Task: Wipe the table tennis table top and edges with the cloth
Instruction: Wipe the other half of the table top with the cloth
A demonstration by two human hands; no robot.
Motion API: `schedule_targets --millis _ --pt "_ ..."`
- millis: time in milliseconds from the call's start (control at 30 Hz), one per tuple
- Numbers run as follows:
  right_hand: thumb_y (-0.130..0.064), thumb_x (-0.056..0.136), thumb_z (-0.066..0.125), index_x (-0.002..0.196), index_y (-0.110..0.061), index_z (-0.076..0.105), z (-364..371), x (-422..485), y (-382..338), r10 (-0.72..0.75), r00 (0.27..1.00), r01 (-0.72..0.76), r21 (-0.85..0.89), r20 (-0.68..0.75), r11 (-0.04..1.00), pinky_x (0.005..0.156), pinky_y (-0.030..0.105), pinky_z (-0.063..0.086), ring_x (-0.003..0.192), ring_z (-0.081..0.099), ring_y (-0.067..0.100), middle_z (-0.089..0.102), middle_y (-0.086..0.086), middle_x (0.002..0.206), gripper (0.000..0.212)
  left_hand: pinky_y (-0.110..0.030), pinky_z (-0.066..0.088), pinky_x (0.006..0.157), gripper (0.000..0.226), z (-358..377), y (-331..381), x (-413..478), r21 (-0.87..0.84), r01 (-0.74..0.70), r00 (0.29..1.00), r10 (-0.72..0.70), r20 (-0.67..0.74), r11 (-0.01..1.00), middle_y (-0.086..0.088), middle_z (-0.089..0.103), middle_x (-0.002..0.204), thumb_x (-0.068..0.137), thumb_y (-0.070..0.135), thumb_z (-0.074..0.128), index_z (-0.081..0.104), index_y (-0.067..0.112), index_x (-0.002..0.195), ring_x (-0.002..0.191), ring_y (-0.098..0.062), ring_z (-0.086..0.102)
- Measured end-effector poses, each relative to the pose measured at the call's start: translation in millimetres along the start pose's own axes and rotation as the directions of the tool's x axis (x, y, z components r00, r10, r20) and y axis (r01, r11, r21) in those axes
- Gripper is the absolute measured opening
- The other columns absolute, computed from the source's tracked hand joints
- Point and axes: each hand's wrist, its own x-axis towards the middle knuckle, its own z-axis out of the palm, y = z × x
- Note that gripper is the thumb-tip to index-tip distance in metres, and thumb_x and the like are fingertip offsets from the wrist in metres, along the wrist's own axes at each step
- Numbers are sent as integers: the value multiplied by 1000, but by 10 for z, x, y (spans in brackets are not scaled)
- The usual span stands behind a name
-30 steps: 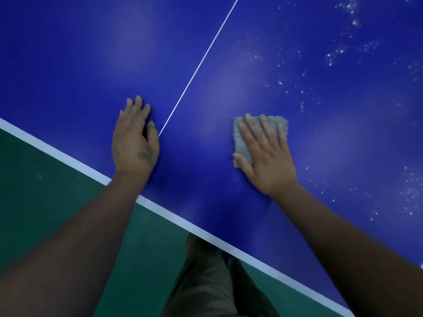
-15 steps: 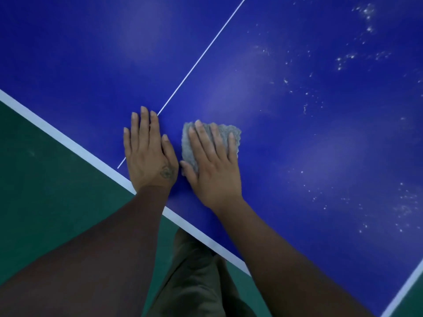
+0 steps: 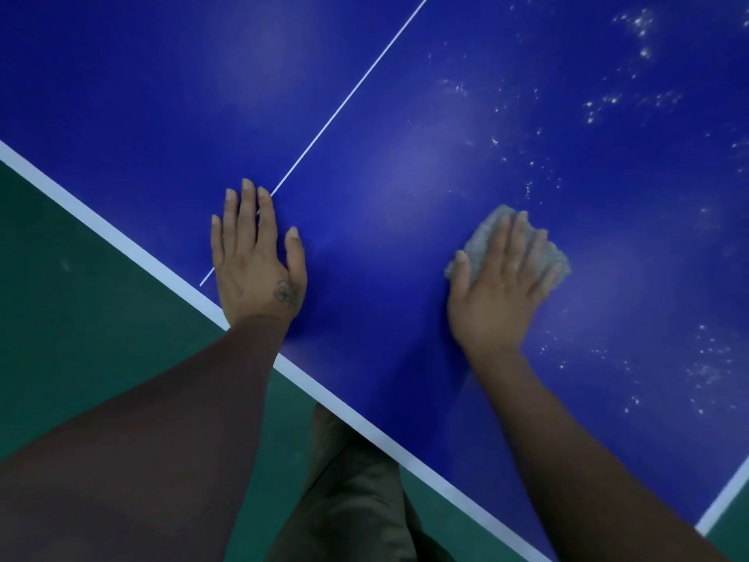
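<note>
1. Nearest the viewer, at the bottom of the view, a leg in olive-brown trousers point(image 3: 356, 492) stands on a dark green floor point(image 3: 81, 326), close against the table's near edge.
2. Two bare forearms reach up from the bottom corners onto a blue table tennis table point(image 3: 405, 168). Its near edge carries a broad white border line point(image 3: 133, 249) that runs diagonally from upper left to lower right.
3. The left hand point(image 3: 255, 265) lies flat on the blue top just inside that border. Its fingers are straight and close together and hold nothing. It covers part of the thin white centre line point(image 3: 344, 103).
4. The right hand point(image 3: 498, 294) is well apart from the left, further onto the table. It presses a small grey cloth point(image 3: 482, 241) flat against the surface, palm down, fingers straight and slightly spread on top of the cloth. The cloth's edges show beyond the fingertips and on both sides. This hand is slightly blurred.
5. Beyond and to the right of the cloth, white dust specks point(image 3: 608, 103) are scattered over the blue top.
6. Left of the centre line, the far surface looks plain blue with soft light patches.
</note>
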Motion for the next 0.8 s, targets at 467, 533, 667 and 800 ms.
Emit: schedule_targets --millis 467,533,667,800 --pt "-60 109 38 171 -23 19 93 -749 519 -442 895 442 14 55 897 129 66 16 166 9 27 13 -4 179 75 -48 11 136 62 -20 15 14 -12 5 1000 -5 6 1000 -3 19 180 116 43 32 28 12 170 168 -22 10" --pt "-60 110 34 171 -19 21 4 -796 876 -318 946 320 -17 54 947 129 66 15 166 10 30 15 -1 179 74 -48 11 136 62 -25 16 17 -14 9 1000 -9 6 1000 -3 18 180 116 42 33 27 12 170 168 -22 10" --pt "-56 111 30 171 -15 17 -11 -750 659 -226 972 228 -30 65 973 129 68 11 166 5 32 10 3 180 74 -49 12 136 62 -27 23 12 -23 14 1000 -14 4 1000 -3 19 180 116 41 33 28 12 170 168 -22 11" --pt "-56 111 35 171 -20 19 103 -255 -282 -447 894 446 20 26 895 131 63 7 166 8 29 15 0 179 72 -48 12 136 61 -29 34 10 -14 18 1000 -18 -4 1000 -3 21 180 116 41 34 29 12 170 168 -22 12"
